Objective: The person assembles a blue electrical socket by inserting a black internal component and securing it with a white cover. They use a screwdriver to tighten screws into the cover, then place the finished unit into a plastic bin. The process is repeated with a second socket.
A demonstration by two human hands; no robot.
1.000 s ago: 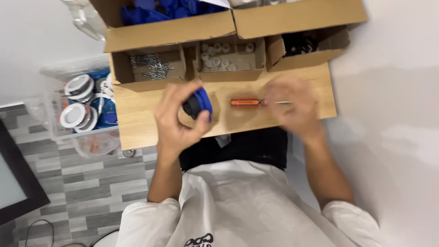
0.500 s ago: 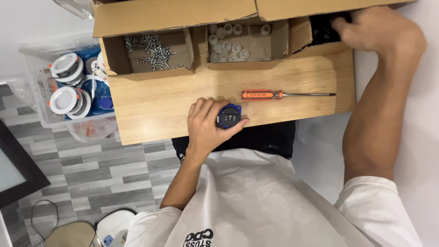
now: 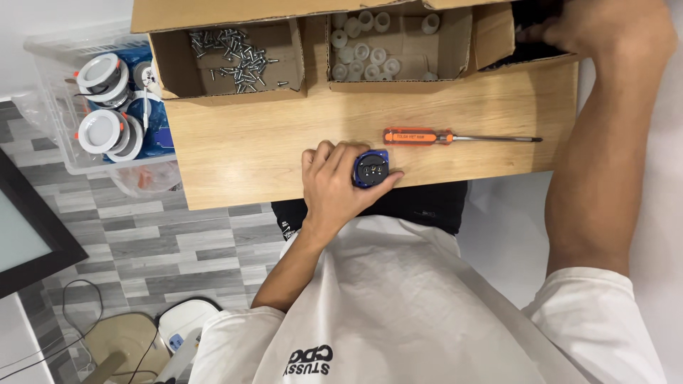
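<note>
Three open cardboard compartments lined the top of the frame along the far edge of a light wooden tabletop (image 3: 249,156), which stood over a grey plank-patterned floor (image 3: 135,242) with a white wall surface at the right. The blue part (image 3: 371,169), a small rounded housing with a dark face and a few pale contacts, sat near the table's near edge at the centre of the frame, gripped by the left hand (image 3: 333,188), whose fingers curled closed around its left side with the thumb pressed beneath it. The right hand (image 3: 605,28) reached into the dark-lined box (image 3: 530,50) at the upper right; its fingers were bent down inside, and whether they held anything could not be told. An orange-handled screwdriver (image 3: 455,137) lay flat just above the blue part, its tip pointing right. The left compartment (image 3: 228,60) held loose silver screws, the middle compartment (image 3: 384,46) small white rings. At the upper left, beside the table, a clear plastic bin (image 3: 57,135) held round white fittings with orange clips among blue pieces.
</note>
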